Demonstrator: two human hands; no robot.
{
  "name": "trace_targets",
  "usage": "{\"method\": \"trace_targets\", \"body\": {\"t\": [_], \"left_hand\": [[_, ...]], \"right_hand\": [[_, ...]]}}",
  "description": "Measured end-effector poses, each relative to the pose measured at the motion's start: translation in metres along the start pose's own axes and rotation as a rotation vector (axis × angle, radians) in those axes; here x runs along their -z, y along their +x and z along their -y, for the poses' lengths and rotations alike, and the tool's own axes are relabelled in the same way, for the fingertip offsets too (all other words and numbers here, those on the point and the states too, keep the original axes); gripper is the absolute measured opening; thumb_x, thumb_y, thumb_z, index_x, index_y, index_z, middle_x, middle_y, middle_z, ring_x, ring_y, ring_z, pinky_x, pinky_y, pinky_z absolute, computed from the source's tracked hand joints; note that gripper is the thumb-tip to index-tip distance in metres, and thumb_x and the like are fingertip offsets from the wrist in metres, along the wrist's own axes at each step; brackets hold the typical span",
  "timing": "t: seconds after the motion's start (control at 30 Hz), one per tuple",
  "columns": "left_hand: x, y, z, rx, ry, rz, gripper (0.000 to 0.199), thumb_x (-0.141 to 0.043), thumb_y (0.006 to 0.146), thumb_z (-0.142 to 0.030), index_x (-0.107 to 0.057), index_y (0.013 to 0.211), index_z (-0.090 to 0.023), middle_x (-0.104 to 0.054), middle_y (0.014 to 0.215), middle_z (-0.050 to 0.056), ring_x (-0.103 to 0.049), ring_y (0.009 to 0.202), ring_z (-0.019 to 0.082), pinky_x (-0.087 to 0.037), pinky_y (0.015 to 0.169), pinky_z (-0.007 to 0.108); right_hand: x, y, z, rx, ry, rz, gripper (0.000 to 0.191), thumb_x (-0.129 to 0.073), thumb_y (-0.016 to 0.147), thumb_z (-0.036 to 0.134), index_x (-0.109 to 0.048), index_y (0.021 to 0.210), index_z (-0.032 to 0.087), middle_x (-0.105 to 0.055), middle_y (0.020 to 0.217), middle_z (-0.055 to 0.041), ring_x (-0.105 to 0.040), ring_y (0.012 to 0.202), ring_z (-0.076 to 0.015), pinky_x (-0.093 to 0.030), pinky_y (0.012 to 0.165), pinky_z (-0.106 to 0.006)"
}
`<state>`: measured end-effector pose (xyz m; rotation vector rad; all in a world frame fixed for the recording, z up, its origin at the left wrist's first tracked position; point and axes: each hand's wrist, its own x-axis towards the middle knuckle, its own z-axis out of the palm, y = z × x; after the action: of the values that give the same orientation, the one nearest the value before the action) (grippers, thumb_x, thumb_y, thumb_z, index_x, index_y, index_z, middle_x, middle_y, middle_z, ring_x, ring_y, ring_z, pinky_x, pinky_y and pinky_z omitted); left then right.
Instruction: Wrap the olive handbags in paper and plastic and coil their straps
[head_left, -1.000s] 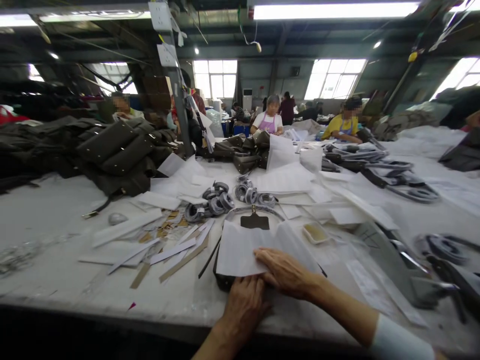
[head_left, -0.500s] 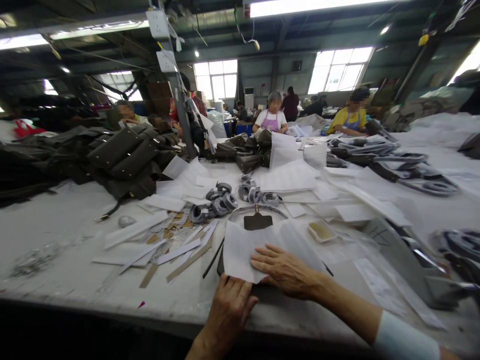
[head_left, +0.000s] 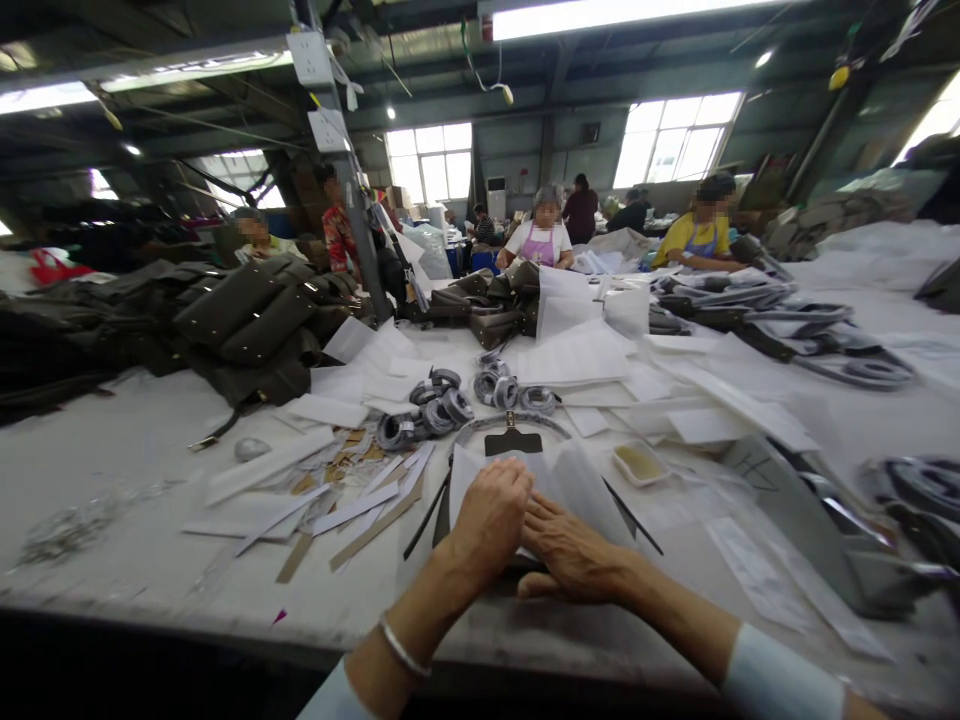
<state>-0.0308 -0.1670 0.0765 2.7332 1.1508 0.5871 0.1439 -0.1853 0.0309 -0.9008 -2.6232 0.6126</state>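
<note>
A dark bag point(head_left: 513, 442) lies at the table's front, its wrapped handle arching behind a dark tab and its thin straps out to both sides. A white foam sheet point(head_left: 581, 480) covers most of it. My left hand point(head_left: 487, 510) is on the sheet with its fingers curled together; what they grip, if anything, is hidden. Against it, my right hand point(head_left: 570, 550) rests over the sheet and the bag's near edge, its fingers extended and the thumb apart.
Coiled wrapped straps point(head_left: 442, 405) lie behind the bag. Left are paper strips point(head_left: 356, 510) and piled dark bags point(head_left: 247, 310). A small dish point(head_left: 640, 464) and a grey angled stand point(head_left: 810, 520) are right. Several people work beyond the table point(head_left: 150, 590).
My left hand has moved up from the sheet's near left edge to its middle, beside my right hand, and its fingers have curled. The sheet is now bunched up near the hands.
</note>
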Motion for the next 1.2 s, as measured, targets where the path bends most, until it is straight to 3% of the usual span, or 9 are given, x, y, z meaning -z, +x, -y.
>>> {"method": "trace_targets", "body": {"t": [0.1, 0.17, 0.3, 0.43, 0.6, 0.77, 0.87, 1.07, 1.2], "left_hand": [[-0.032, 0.015, 0.022, 0.041, -0.012, 0.102, 0.024, -0.049, 0.088, -0.011, -0.068, 0.102, -0.014, -0.072, 0.109, 0.011, -0.067, 0.104, 0.022, -0.051, 0.097, 0.035], [-0.052, 0.01, 0.031, 0.073, -0.014, 0.099, 0.03, -0.047, 0.089, -0.01, -0.066, 0.112, -0.014, -0.07, 0.117, 0.012, -0.065, 0.109, 0.022, -0.05, 0.099, 0.036], [-0.073, -0.005, 0.034, 0.135, -0.015, 0.084, 0.038, -0.042, 0.093, -0.011, -0.058, 0.127, -0.014, -0.059, 0.136, 0.015, -0.056, 0.125, 0.025, -0.041, 0.109, 0.046], [-0.072, -0.005, 0.032, 0.141, -0.043, 0.089, 0.034, -0.045, 0.094, -0.014, -0.061, 0.123, -0.017, -0.06, 0.135, 0.013, -0.056, 0.124, 0.024, -0.041, 0.109, 0.044], [-0.063, -0.001, 0.031, 0.128, -0.075, 0.082, 0.026, -0.049, 0.094, -0.021, -0.064, 0.115, -0.017, -0.068, 0.119, 0.009, -0.062, 0.113, 0.021, -0.044, 0.104, 0.037], [-0.059, 0.003, 0.038, 0.179, -0.045, 0.138, 0.032, -0.04, 0.095, -0.018, -0.061, 0.12, -0.014, -0.063, 0.129, 0.012, -0.056, 0.121, 0.021, -0.041, 0.107, 0.035], [-0.053, 0.009, 0.042, 0.195, -0.003, 0.21, 0.035, -0.041, 0.095, -0.023, -0.059, 0.124, -0.013, -0.06, 0.133, 0.013, -0.054, 0.125, 0.024, -0.038, 0.11, 0.039], [-0.031, 0.036, 0.045, 0.15, 0.111, 0.421, 0.031, -0.047, 0.092, -0.027, -0.067, 0.111, -0.015, -0.072, 0.109, 0.012, -0.067, 0.102, 0.026, -0.051, 0.091, 0.038], [-0.032, 0.047, 0.041, 0.151, 0.201, 0.47, 0.023, -0.052, 0.087, -0.021, -0.07, 0.101, -0.016, -0.073, 0.097, 0.013, -0.069, 0.091, 0.027, -0.053, 0.082, 0.038]], "right_hand": [[0.002, 0.0, -0.009, -0.077, 0.175, -0.031, 0.058, -0.039, 0.097, 0.058, -0.052, 0.14, 0.021, -0.048, 0.146, -0.0108, -0.035, 0.141, -0.0262, -0.015, 0.121, -0.048], [-0.003, -0.001, -0.02, -0.225, 0.343, -0.144, 0.053, -0.025, 0.102, 0.05, -0.065, 0.123, 0.022, -0.064, 0.127, -0.0067, -0.054, 0.125, -0.024, -0.03, 0.116, -0.045], [-0.011, -0.001, -0.03, -0.398, 0.395, -0.381, 0.029, -0.048, 0.093, 0.037, -0.071, 0.097, 0.02, -0.073, 0.098, -0.0055, -0.067, 0.094, -0.0228, -0.051, 0.092, -0.035], [0.014, 0.016, -0.008, -0.324, 0.101, -0.166, 0.02, -0.056, 0.08, 0.018, -0.071, 0.092, 0.022, -0.072, 0.098, -0.0053, -0.066, 0.095, -0.0223, -0.05, 0.09, -0.033], [0.049, 0.047, 0.002, -0.421, -0.151, 0.137, 0.01, -0.073, 0.073, 0.03, -0.07, 0.075, 0.02, -0.071, 0.076, -0.0055, -0.067, 0.076, -0.0251, -0.049, 0.071, -0.031], [0.031, 0.037, -0.043, -0.286, -0.124, 0.011, 0.045, -0.079, 0.07, 0.052, -0.067, 0.097, 0.019, -0.067, 0.101, -0.0075, -0.062, 0.097, -0.0246, -0.047, 0.09, -0.035], [0.018, 0.022, -0.061, -0.265, -0.029, -0.06, 0.047, -0.067, 0.082, 0.058, -0.064, 0.111, 0.02, -0.063, 0.113, -0.0084, -0.059, 0.107, -0.0236, -0.046, 0.095, -0.035], [0.012, 0.016, -0.052, -0.295, -0.016, -0.101, 0.049, -0.055, 0.091, 0.05, -0.057, 0.131, 0.022, -0.055, 0.138, -0.0104, -0.048, 0.129, -0.0266, -0.028, 0.115, -0.045], [0.007, 0.017, -0.049, -0.34, -0.07, -0.094, 0.056, -0.058, 0.088, 0.048, -0.054, 0.137, 0.022, -0.05, 0.145, -0.0112, -0.042, 0.136, -0.0281, -0.017, 0.119, -0.05]]}}
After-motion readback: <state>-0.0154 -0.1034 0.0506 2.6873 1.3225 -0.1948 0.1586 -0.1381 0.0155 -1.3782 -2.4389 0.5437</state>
